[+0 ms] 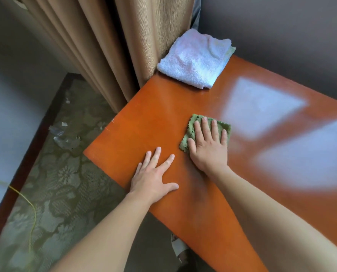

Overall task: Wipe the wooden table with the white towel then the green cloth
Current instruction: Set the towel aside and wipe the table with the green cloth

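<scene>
Right hand (208, 148) flat on green cloth (223, 128), fingers straight; left hand (154, 175) spread on wooden table (140, 122); white towel (193, 59) folded at far corner.

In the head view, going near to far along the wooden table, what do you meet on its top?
Near to far on the wooden table: left hand flat on the bare wood → right hand pressing the green cloth → folded white towel at the far end.
</scene>
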Demonstrator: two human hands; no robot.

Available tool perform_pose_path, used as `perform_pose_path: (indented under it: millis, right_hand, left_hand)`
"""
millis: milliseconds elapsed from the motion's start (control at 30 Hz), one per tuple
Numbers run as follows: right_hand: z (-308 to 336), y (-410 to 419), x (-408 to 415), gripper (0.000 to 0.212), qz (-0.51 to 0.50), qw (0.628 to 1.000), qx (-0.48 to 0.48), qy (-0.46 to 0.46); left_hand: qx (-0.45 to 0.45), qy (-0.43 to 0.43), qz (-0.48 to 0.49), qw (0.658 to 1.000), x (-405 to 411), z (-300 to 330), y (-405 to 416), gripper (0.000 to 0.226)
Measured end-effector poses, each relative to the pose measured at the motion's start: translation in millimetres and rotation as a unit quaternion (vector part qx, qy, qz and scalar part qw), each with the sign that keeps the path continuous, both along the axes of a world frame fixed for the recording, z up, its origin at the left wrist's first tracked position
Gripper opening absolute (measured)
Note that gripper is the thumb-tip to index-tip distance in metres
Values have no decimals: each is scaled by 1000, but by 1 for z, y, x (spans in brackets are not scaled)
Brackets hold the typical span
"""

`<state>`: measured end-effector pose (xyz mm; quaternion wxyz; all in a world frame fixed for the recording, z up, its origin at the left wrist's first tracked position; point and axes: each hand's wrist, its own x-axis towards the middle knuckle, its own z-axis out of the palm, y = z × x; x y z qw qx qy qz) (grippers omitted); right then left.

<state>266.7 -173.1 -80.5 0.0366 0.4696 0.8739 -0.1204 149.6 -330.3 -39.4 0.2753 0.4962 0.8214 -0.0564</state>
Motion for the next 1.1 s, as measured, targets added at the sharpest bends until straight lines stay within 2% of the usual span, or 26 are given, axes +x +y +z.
perform_pose_path:
  millis: [133, 233, 300, 367, 433, 500, 633, 867, 1000, 1100]
  right_hand:
    - [3, -30, -21, 64, 132, 991, -16, -4]
    - [3, -7, -11, 65, 201, 979, -13, 4]
    - [1, 17, -6, 65, 201, 980, 3, 8]
    - [-1, 33, -8, 62, 154, 988, -2, 0]
    - [-2, 28, -17, 60, 113, 993, -11, -10]
    - [1, 13, -32, 60, 99, 995, -15, -7]
    - [4, -33, -93, 62, 193, 981, -24, 12]
    - [0, -131, -207, 61, 421, 907, -11, 9]
    - [-2, -135, -221, 59, 467, 884, -8, 12]
    - [0, -104, -220, 57, 417, 908, -17, 37]
  left_hand:
    - [11, 2, -1, 1000, -1, -1, -2, 86]
    - [15, -7, 9, 1000, 2, 2, 0, 85]
    - [29, -22, 42, 998, 6, 6, 1, 82]
    - [69, -20, 101, 992, 12, 9, -8, 67]
    - [117, -1, 153, 981, 15, 10, -27, 49]
    - [146, 0, 181, 973, 16, 9, -48, 44]
    - [173, -7, 175, 969, 22, 4, -76, 45]
    - [174, -53, 176, 967, 32, -18, -77, 68]
    - [164, -14, 157, 974, 17, -4, -81, 42]
    - [179, -12, 183, 967, -11, -2, -74, 35]
